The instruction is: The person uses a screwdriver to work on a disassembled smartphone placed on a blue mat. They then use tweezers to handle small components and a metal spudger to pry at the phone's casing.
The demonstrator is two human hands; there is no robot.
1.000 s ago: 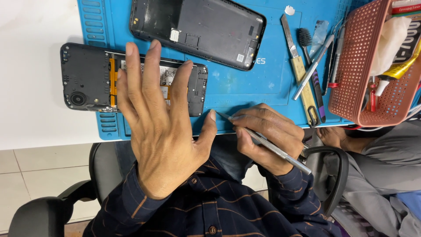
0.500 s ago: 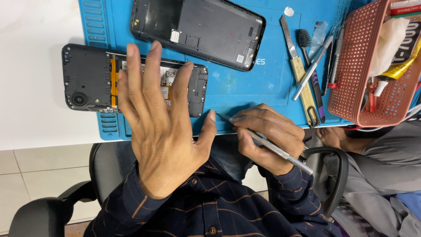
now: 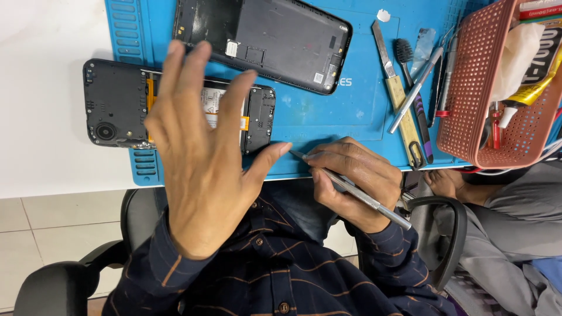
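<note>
White worktop (image 3: 41,88) at far left carries a blue repair mat (image 3: 304,120). An opened phone (image 3: 117,105) lies across the mat's left edge, rear side up, camera end to the left, internals and an orange flex strip exposed. Approx. half of it is hidden by the left hand (image 3: 202,158).

Left hand: raised above the phone, back toward the camera, fingers spread. Grip is apart and holds nothing. Thumb tip points right, just beside the tweezers' tip; contact cannot be told.

A black rear cover (image 3: 275,38) lies on the mat behind the phone, inner side up, separate from it.

Right hand (image 3: 351,175): at the mat's near edge, grip clamped on metal tweezers (image 3: 357,193). Tip points left, at the mat surface near the phone's right end. Rear end of the tool projects right, past the palm.

Further right on the mat: metal spudger (image 3: 395,88), black brush (image 3: 410,76), other slim tools. A red mesh basket (image 3: 468,93) stands at far right with a glue tube (image 3: 541,82) and misc. items inside.

Another person's grey-clothed legs (image 3: 515,216) show at lower right.
</note>
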